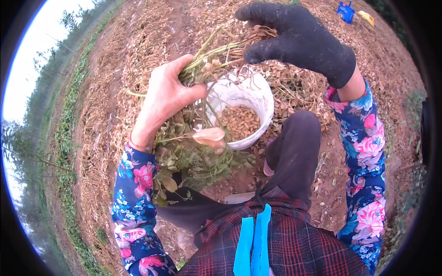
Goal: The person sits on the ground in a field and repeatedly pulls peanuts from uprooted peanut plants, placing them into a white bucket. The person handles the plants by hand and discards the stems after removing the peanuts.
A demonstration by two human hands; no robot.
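My bare left hand (169, 91) is closed around the green stems of a bunch of pulled peanut plants (214, 57), whose leaves hang down below my wrist. The brown roots point right, towards my right hand (293, 41) in a dark knitted glove. Its thumb and fingers are spread around the root ends; whether they touch them I cannot tell. Beneath the bunch stands a white plastic bucket (264, 103), with many peanuts in their shells (241, 122) at its bottom. Part of the bucket's left side is hidden by stems and leaves.
Dried peanut plants (148, 38) cover the ground in rows around the bucket. My bent knee (304, 127) is close to the bucket's right side. A blue item (345, 12) and a yellow one (366, 18) lie at the far upper right. Green plants (65, 151) grow along the left.
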